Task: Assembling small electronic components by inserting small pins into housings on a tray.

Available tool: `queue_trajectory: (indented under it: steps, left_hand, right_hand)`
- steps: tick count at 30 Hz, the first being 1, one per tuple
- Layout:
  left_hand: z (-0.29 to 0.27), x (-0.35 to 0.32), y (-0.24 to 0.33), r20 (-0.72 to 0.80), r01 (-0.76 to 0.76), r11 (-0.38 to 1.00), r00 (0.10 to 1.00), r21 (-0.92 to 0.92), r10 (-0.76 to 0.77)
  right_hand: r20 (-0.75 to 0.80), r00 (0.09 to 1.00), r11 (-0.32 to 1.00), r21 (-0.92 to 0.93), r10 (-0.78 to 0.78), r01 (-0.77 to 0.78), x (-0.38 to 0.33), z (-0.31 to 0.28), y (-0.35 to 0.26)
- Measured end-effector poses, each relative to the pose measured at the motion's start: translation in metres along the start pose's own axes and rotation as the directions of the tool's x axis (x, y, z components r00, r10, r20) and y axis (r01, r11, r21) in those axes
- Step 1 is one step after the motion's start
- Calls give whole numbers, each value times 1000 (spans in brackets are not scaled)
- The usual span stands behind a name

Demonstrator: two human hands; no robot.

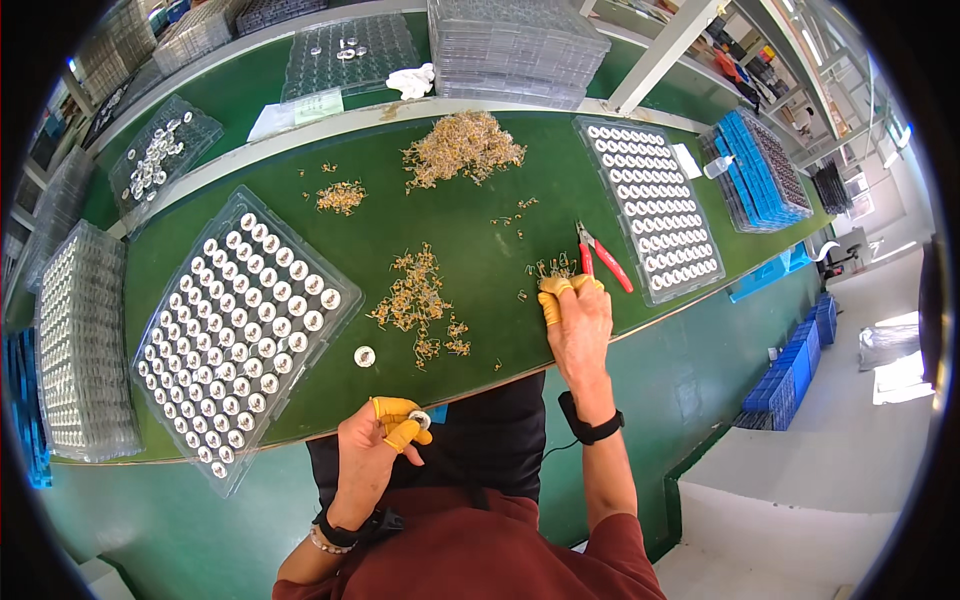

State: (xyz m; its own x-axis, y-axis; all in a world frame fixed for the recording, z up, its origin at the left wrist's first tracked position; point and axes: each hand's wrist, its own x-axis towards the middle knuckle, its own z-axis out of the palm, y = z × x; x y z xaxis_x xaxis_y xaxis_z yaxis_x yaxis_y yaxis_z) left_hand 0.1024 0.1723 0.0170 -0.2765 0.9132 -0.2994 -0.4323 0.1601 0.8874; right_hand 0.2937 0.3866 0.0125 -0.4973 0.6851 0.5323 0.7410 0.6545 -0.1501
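Note:
My left hand (385, 435), with yellow finger cots on thumb and forefinger, pinches a small round silver part (420, 419) near the table's front edge. My right hand (575, 320), also with yellow cots, rests fingertips-down on a small cluster of brass pins (552, 268) on the green mat; what its fingers hold is hidden. Red-handled pliers (603, 258) lie just right of that hand. One loose round part (365, 356) lies on the mat between my hands. A scatter of brass pins (418, 300) sits in the middle.
A clear tray of round parts (235, 330) lies at left, another filled tray (655, 205) at right. A larger pin heap (463, 147) sits at the back. Stacked trays (515, 50) and blue trays (765, 170) stand beyond. The table's front edge (500, 385) runs close to my body.

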Motion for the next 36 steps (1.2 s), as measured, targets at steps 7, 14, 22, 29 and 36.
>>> queue_trajectory:
  steps: [7,14,22,29,36]
  left_hand:
    - [1,1,2,-9,5,1000,1000,0,-5]
    - [2,2,-1,9,5,1000,1000,-7,-5]
    - [2,-3,-4,4,24,1000,1000,-5,-24]
    - [4,0,-1,36,17,1000,999,-6,-16]
    - [7,3,1,41,40,999,998,-6,-40]
  right_hand:
    - [21,996,924,371,88,-90,-24,-23,-38]
    - [120,991,974,209,57,-82,-49,-24,-65]
    - [192,980,978,206,-46,6,-48,-21,-56]
    - [237,953,910,407,-190,80,-31,-26,-34]
    - [248,897,899,343,-365,270,-15,-30,-29]
